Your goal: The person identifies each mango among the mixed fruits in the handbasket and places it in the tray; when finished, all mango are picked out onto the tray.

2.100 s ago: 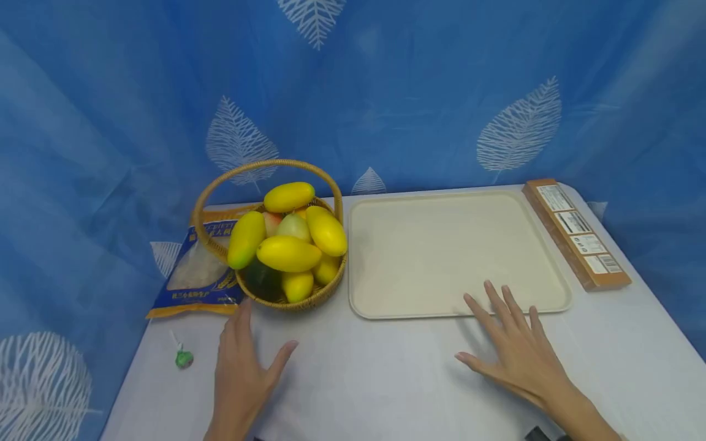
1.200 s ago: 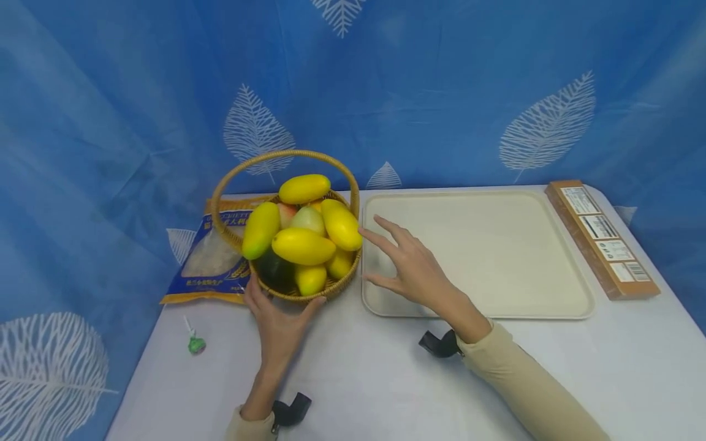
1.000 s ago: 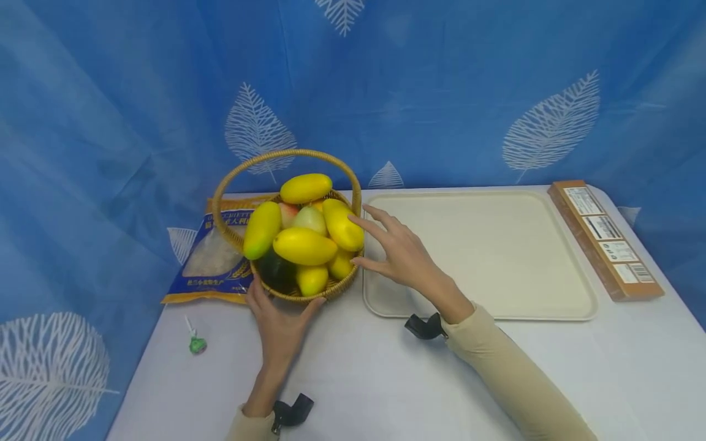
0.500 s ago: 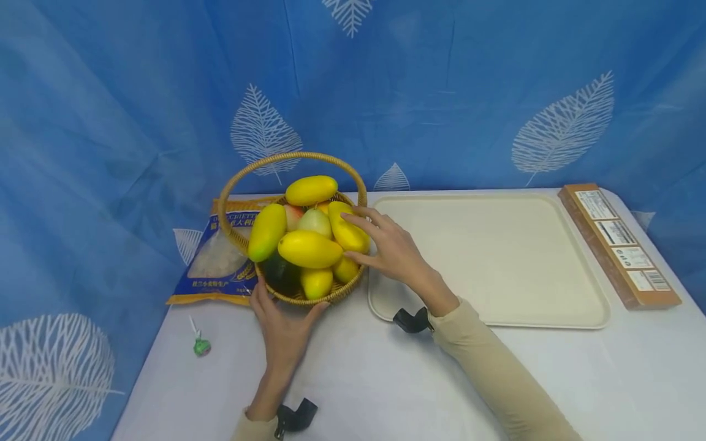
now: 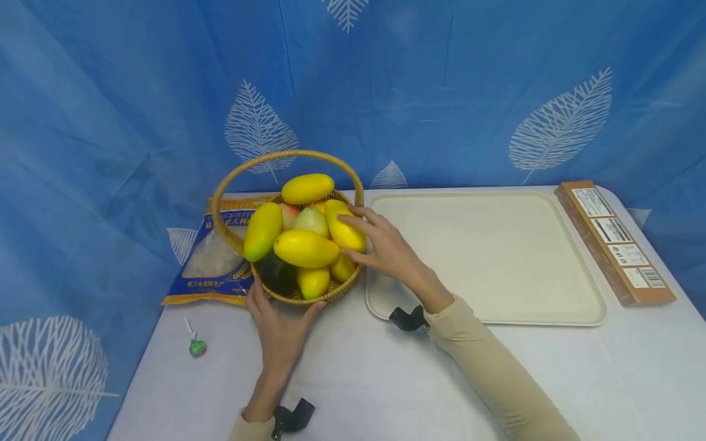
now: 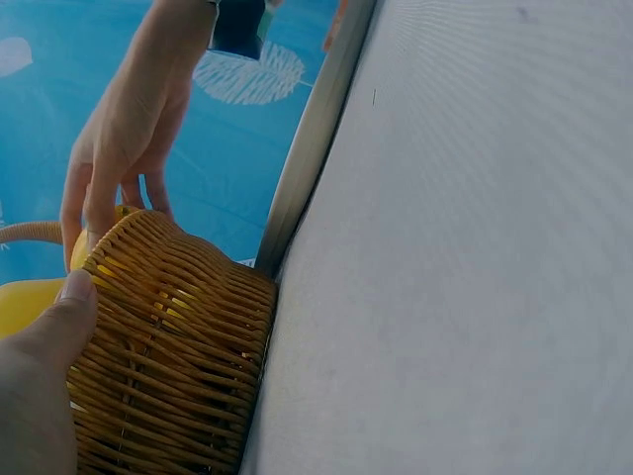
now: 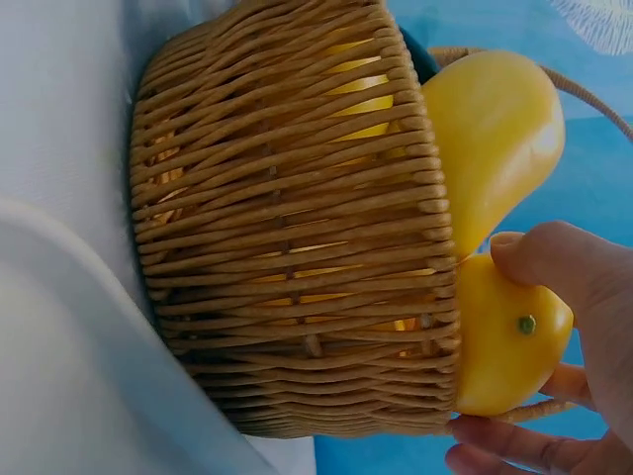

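A round wicker basket (image 5: 342, 288) with a tall handle stands on the table, heaped with fruit. My right hand (image 5: 386, 242) grips a yellow mango (image 7: 514, 341) at its right side, thumb on the near face and fingers over the far side. The mango rests among the others at the rim. My left hand (image 5: 278, 324) touches the basket's near wall, thumb and fingers spread apart; its thumb (image 6: 69, 307) lies at the rim. Beside the held mango lie another mango (image 5: 306, 248), a pale green pear (image 5: 311, 222) and a dark green fruit (image 5: 276, 271).
Right of the basket is a cream tray (image 5: 485, 257), with a long brown box (image 5: 618, 245) beyond it. A blue and yellow pasta bag (image 5: 212, 263) lies partly behind the basket. A green lollipop (image 5: 197, 347) lies at left. Blue leaf-printed cloth hangs behind.
My left hand has moved forward to the basket's near wall. My right hand has come left from over the tray and taken hold of the right-hand mango.
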The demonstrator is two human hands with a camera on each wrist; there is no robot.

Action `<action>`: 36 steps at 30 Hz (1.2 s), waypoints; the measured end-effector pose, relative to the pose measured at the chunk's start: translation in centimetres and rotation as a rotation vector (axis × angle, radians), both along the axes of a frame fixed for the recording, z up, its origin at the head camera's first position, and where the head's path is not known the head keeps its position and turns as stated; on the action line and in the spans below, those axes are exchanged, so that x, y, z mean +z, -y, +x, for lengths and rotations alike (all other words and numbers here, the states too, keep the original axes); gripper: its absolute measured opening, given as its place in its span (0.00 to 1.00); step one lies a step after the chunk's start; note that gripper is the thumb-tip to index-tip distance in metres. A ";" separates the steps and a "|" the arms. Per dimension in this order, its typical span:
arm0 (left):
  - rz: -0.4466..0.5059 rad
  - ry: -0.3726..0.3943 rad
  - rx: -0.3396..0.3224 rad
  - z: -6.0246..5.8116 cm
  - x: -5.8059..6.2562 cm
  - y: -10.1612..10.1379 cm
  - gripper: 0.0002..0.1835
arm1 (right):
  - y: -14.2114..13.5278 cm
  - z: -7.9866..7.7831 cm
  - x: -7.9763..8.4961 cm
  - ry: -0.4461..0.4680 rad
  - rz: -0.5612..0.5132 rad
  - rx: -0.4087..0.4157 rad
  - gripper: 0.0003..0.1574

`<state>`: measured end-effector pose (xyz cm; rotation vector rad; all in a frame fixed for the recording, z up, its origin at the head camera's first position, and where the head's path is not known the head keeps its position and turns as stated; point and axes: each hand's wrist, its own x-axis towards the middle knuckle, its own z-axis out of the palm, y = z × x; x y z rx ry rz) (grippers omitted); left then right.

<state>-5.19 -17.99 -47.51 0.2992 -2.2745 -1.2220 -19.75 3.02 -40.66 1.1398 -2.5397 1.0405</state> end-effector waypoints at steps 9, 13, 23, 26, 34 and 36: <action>-0.009 0.002 -0.001 0.1 -0.1 0.0 0.70 | -0.7 1.7 3.1 -0.149 -0.113 0.037 0.38; -0.011 -0.009 -0.004 0.1 0.0 0.0 0.69 | -1.4 3.0 5.3 -0.227 -0.205 0.053 0.39; 0.004 0.020 0.001 0.1 0.1 -0.1 0.69 | -3.8 3.8 8.5 -0.363 -0.364 0.032 0.39; 0.008 0.022 0.002 0.1 0.1 -0.1 0.69 | -4.6 3.2 8.5 -0.342 -0.404 -0.016 0.40; 0.002 0.030 0.003 0.2 0.1 -0.2 0.69 | -6.7 0.1 6.3 -0.253 -0.356 -0.144 0.41; 0.004 0.031 0.002 0.1 0.1 -0.2 0.69 | -7.0 -0.8 5.4 -0.215 -0.327 -0.169 0.41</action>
